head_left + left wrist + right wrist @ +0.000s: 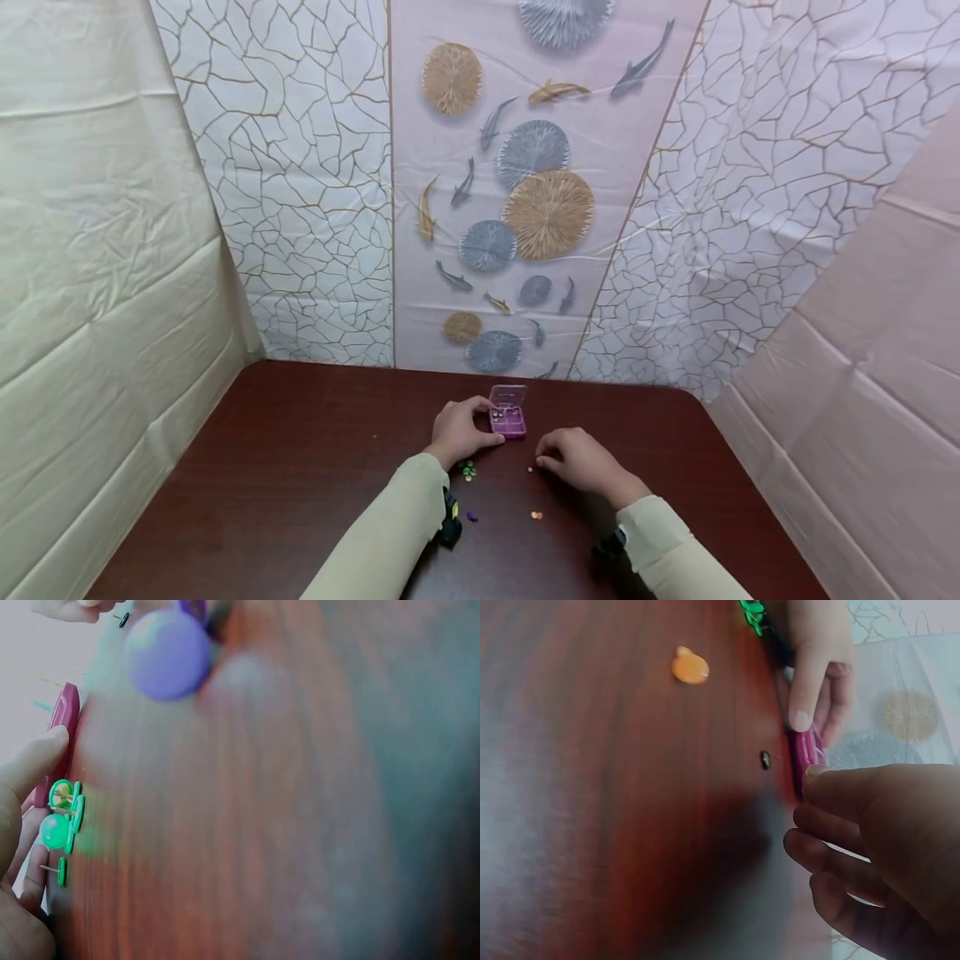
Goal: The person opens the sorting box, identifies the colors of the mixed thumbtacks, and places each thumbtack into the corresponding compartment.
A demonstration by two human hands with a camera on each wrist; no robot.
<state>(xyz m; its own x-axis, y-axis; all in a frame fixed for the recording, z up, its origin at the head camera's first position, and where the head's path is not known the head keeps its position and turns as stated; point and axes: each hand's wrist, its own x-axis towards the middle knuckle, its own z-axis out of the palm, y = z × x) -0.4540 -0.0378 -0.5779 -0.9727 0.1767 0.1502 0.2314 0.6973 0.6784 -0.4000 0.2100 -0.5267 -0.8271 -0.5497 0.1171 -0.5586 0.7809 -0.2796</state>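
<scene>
A small magenta box [507, 423] with compartments stands on the table, its clear lid [509, 395] raised. A few small pieces lie in its upper compartments. My left hand [459, 432] grips the box, thumb along the near side and fingers at the left and back. To the right, my right hand [580, 460] hovers with loosely bent fingers and nothing visible between them. Just beside its fingertips lies a single dark, gold-glinting thumbtack [765, 760]. Several green thumbtacks [61, 825] are scattered near my left wrist.
Nearer to me on the dark wooden table [315, 467] lie purple thumbtacks [472, 517] and orange thumbtacks [536, 515]. A patterned cloth [487, 250] hangs behind the table, with plain cloth at both sides. Each wrist wears a black camera strap.
</scene>
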